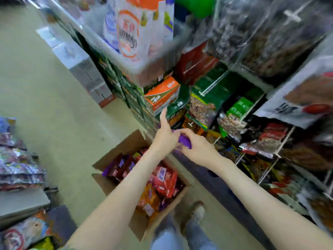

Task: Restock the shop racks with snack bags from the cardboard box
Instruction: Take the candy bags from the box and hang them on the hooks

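An open cardboard box [115, 159] stands on the floor below my arms, filled with red, orange and purple snack bags [162, 183]. Above its far right corner both hands hold one purple snack bag [183, 140]. My left hand [165, 136] grips its left side with the index finger sticking up. My right hand [196, 147] closes over its top and right side, hiding most of it. The wire racks [250, 109] with hanging snack bags lie just right of my hands.
Green and orange cartons [162, 98] are stacked ahead by the rack's corner. White boxes [86, 73] line the aisle at the left. A shelf of bagged goods [19, 159] fills the left edge. My feet [196, 213] stand beside the box.
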A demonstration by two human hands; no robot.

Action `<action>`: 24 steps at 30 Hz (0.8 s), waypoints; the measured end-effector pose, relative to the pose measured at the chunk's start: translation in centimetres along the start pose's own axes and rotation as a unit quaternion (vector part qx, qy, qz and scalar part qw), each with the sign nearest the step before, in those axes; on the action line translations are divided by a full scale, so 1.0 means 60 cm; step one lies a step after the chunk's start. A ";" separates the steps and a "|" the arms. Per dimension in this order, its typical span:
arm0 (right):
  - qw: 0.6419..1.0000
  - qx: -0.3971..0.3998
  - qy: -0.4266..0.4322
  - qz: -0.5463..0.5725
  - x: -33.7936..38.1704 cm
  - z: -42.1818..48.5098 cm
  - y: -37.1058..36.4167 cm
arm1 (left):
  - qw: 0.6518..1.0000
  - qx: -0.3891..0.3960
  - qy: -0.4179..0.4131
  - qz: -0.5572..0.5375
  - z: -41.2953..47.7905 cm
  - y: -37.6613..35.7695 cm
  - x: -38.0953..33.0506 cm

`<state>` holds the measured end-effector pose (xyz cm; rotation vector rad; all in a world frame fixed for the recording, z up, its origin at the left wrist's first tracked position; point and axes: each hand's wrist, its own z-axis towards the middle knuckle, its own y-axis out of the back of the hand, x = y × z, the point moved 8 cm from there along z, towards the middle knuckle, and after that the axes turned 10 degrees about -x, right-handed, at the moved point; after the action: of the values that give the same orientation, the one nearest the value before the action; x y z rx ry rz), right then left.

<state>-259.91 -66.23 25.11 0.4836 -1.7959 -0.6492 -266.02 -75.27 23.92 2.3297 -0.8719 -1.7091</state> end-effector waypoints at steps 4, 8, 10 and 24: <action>0.994 -0.099 0.039 -0.018 0.053 -0.029 0.165 | 0.995 0.010 -0.098 -0.024 -0.024 -0.006 -0.170; 0.977 -0.208 0.052 0.006 0.096 -0.075 0.317 | 0.976 0.071 -0.204 -0.003 -0.069 -0.024 -0.326; 0.959 -0.276 0.068 0.000 0.118 -0.105 0.386 | 0.953 0.107 -0.280 0.041 -0.097 -0.039 -0.399; 0.789 -0.600 0.130 0.023 0.235 -0.298 0.680 | 0.793 -0.134 -0.594 -0.027 -0.266 0.008 -0.728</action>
<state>-247.49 -47.09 65.87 -0.3428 -0.8301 -1.4302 -260.23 -56.86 66.27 0.8829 -0.5432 -3.0376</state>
